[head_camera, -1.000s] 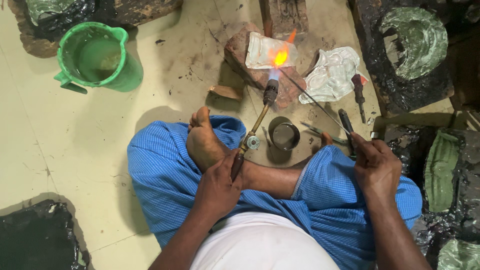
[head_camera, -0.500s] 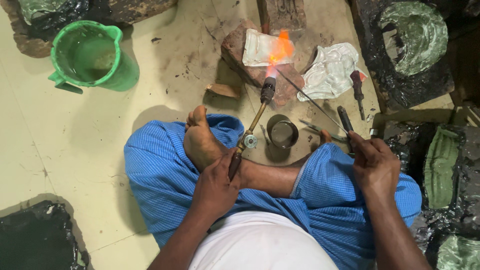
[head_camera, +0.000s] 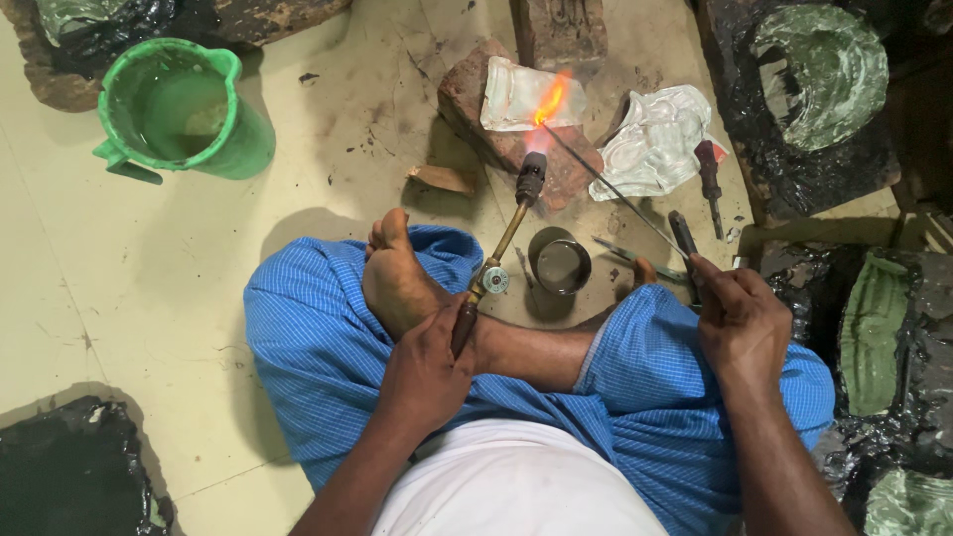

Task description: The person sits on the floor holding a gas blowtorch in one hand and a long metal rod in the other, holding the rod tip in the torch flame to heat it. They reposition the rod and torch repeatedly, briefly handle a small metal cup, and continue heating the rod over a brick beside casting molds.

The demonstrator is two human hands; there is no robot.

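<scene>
A: Where is there room on the floor?

B: The open stretch is on the person's left, the pale floor (head_camera: 119, 278) between the green jug (head_camera: 179, 109) and the blue cloth over the crossed legs (head_camera: 318, 357). Ahead and to the right it is crowded. A brick (head_camera: 476, 109) lies straight ahead with a shiny metal sheet (head_camera: 516, 94) on it, and a second crumpled sheet (head_camera: 660, 144) lies just beside, to the right. Dark blocks with green moulded shapes (head_camera: 819, 69) close off the right edge, and another dark mass (head_camera: 69, 467) sits at the lower left corner.

A: And the left hand?

B: The left hand (head_camera: 427, 372) is closed around the handle of a brass torch (head_camera: 501, 243), resting against the bare foot (head_camera: 397, 278). The torch points up and away; its flame (head_camera: 551, 99) plays on the sheet on the brick.

A: The right hand?

B: The right hand (head_camera: 740, 323) rests on the right knee, fingers pinched together on the near end of a thin metal rod (head_camera: 615, 189). The rod's far tip reaches into the flame.

A: Anything between the hands?

B: A small round tin (head_camera: 559, 263) stands on the floor just beside the torch valve, and a red-handled screwdriver (head_camera: 709, 174) lies near the crumpled sheet.
</scene>
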